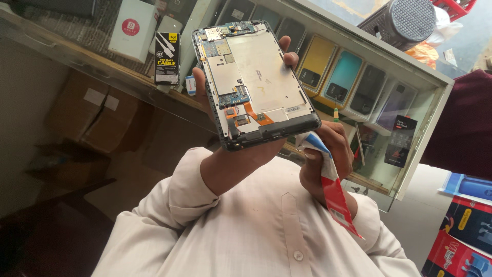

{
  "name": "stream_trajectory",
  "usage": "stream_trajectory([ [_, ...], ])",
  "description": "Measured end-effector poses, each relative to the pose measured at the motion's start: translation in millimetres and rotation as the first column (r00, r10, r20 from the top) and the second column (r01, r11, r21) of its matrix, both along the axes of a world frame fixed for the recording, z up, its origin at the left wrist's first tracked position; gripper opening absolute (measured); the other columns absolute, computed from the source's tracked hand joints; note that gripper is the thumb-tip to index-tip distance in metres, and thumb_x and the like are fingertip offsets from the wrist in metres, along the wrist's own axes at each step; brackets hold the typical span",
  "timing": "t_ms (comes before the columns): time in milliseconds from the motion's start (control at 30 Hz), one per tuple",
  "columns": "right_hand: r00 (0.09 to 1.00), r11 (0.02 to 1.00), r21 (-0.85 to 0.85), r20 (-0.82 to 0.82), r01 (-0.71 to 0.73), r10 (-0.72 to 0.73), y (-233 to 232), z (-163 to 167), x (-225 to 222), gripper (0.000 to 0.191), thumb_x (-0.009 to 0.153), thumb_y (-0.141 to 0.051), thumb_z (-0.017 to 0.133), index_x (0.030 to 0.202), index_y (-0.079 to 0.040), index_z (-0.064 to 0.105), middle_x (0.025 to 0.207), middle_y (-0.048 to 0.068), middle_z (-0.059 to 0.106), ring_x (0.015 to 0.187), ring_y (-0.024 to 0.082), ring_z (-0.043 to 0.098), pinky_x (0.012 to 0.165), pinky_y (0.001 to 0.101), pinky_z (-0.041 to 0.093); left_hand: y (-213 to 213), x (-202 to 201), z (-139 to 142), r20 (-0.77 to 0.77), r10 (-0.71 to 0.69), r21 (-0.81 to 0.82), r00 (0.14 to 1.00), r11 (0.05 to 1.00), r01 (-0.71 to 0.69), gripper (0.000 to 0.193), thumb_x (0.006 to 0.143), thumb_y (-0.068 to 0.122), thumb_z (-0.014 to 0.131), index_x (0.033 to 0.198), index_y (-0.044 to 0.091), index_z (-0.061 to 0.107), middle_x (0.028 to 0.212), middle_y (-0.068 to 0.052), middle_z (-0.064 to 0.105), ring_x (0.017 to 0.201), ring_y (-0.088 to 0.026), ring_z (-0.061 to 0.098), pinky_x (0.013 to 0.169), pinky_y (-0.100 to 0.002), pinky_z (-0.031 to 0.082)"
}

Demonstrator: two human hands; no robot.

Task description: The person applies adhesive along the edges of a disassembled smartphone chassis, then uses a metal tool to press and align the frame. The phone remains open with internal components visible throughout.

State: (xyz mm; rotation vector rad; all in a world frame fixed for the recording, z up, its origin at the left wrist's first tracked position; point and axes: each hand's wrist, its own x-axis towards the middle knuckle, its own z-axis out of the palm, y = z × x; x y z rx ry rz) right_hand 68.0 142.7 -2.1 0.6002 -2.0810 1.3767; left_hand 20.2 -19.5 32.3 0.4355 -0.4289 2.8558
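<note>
Head view, looking down over a pale shirt front. Left hand (215, 102) is closed around an opened tablet (254, 82), back cover off, held up in the air, tilted, not resting on any surface. Fingers wrap the tablet's edges: fingertips (290, 57) show at its right side, thumb side at its left edge. Exposed inside: metal shield plate, blue circuit board along the left and top, orange flex cable near the lower end.

Right hand (328, 154) sits just below the tablet's lower right corner, closed on a red, white and blue tube (332, 184); the tube's white upper end touches or nearly touches the tablet's lower edge, and I cannot tell which.

Behind: a glass display case (425, 92) with phones (344, 77) in a row. On its far left, a white box (130, 28) and a black cable box (167, 57).
</note>
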Motion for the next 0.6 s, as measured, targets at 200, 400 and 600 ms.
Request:
stream_trajectory([
  [200, 1.0, 1.0, 0.003, -0.01, 0.017, -0.017, -0.2, -0.8, -0.2, 0.038, 0.111, -0.034, 0.062, 0.125, 0.001, 0.061, 0.111, 0.015, 0.069, 0.095, 0.02, 0.071, 0.081, 0.0292, 0.055, -0.4, 0.5, 0.6, 0.015, -0.014, -0.004, 1.0, 1.0, 0.014, 0.113, 0.095, 0.085, 0.051, 0.152, -0.01, 0.028, 0.132, -0.022, 0.049, 0.115, -0.033, 0.063, 0.099, -0.045, 0.058],
  [400, 1.0, 1.0, 0.004, -0.006, 0.017, -0.017, 0.4, -1.2, 0.8, 0.039, 0.111, -0.035, 0.062, 0.126, 0.0, 0.06, 0.113, 0.015, 0.069, 0.097, 0.02, 0.07, 0.082, 0.029, 0.056, 0.1, 0.5, -0.1, -0.012, 0.001, -0.005, 1.0, 1.0, -0.001, 0.113, 0.096, 0.084, 0.051, 0.152, -0.011, 0.028, 0.133, -0.022, 0.049, 0.114, -0.032, 0.064, 0.098, -0.045, 0.059],
  [600, 0.999, 1.0, -0.014, -0.032, 0.026, -0.026, -1.5, -2.9, -1.1, 0.04, 0.11, -0.036, 0.063, 0.124, 0.002, 0.061, 0.109, 0.016, 0.07, 0.093, 0.02, 0.071, 0.079, 0.0282, 0.055, -0.4, -0.5, -1.3, -0.013, -0.004, -0.007, 1.0, 1.0, 0.003, 0.113, 0.096, 0.084, 0.051, 0.153, -0.011, 0.029, 0.133, -0.022, 0.049, 0.115, -0.032, 0.064, 0.098, -0.044, 0.059],
])
